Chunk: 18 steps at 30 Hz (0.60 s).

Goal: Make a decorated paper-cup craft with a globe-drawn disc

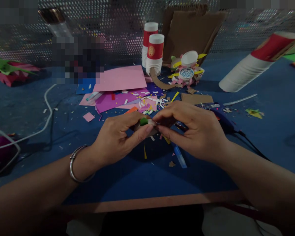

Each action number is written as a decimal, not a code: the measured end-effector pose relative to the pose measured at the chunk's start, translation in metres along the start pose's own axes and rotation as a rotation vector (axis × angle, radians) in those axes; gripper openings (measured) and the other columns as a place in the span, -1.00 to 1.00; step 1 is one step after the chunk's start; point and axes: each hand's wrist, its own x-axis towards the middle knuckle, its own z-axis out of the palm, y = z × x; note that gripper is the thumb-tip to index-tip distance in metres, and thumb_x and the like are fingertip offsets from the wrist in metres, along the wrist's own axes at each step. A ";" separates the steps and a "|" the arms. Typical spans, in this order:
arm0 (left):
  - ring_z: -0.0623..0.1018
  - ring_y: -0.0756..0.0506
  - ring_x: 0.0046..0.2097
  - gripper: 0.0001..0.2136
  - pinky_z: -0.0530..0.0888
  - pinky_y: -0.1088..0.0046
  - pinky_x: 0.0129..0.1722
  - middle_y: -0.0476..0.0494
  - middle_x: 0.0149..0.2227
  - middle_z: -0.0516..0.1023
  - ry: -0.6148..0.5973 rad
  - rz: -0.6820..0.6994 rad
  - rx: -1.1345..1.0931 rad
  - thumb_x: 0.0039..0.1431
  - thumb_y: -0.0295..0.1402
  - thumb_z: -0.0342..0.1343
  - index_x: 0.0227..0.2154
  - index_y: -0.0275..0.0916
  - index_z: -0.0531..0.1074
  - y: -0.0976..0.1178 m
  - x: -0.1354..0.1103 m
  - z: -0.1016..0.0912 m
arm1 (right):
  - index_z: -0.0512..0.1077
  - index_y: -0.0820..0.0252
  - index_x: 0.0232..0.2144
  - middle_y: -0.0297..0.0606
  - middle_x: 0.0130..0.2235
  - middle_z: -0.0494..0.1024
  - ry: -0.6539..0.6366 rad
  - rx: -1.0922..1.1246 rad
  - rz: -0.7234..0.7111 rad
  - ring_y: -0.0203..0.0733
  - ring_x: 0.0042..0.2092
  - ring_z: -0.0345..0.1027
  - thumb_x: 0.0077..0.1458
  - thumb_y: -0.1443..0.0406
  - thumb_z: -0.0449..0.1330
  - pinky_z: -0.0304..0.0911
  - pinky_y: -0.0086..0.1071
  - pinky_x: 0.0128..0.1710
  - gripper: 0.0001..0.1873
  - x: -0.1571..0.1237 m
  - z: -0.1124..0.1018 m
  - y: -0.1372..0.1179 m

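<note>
My left hand (118, 137) and my right hand (191, 127) meet over the blue table (137, 177) and pinch one small craft piece (147, 123) between them. The piece is a bit of cardboard with a green paper scrap on it. Fingers of both hands are closed on it. A metal bangle (76, 164) sits on my left wrist. Just behind my right hand lies a blue glue gun (221, 116) with a black cord. A blue pen-like tool (179, 157) lies on the table under my hands.
Pink and purple paper sheets (120, 78) and several scraps lie behind the hands. Two stacks of paper cups (154, 54) stand at the back, another stack (253, 64) lies at right. A decorated cup craft (186, 67), cardboard (191, 32) and a white cable (48, 111) are nearby.
</note>
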 end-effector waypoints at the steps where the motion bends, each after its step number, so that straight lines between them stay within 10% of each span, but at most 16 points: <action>1: 0.53 0.06 -0.43 -0.81 0.39 0.54 -0.40 -0.01 -0.39 0.62 -0.004 0.003 -0.013 0.47 -0.29 0.16 -0.25 -0.23 0.61 0.000 0.000 0.000 | 0.57 0.14 -0.15 -0.24 -0.18 0.69 -0.003 0.009 0.007 -0.17 -0.16 0.59 0.34 0.39 0.26 0.45 -0.29 -0.13 -0.90 0.000 0.000 0.000; 18: 0.51 -0.02 -0.34 -0.76 0.43 0.49 -0.37 -0.06 -0.36 0.60 -0.119 -0.308 -0.377 0.22 -0.14 0.39 -0.30 -0.23 0.62 -0.009 0.001 0.002 | 0.61 0.15 -0.21 -0.32 -0.27 0.68 -0.023 0.329 0.303 -0.26 -0.30 0.51 0.34 0.14 0.38 0.37 -0.36 -0.32 -0.80 0.010 -0.006 0.003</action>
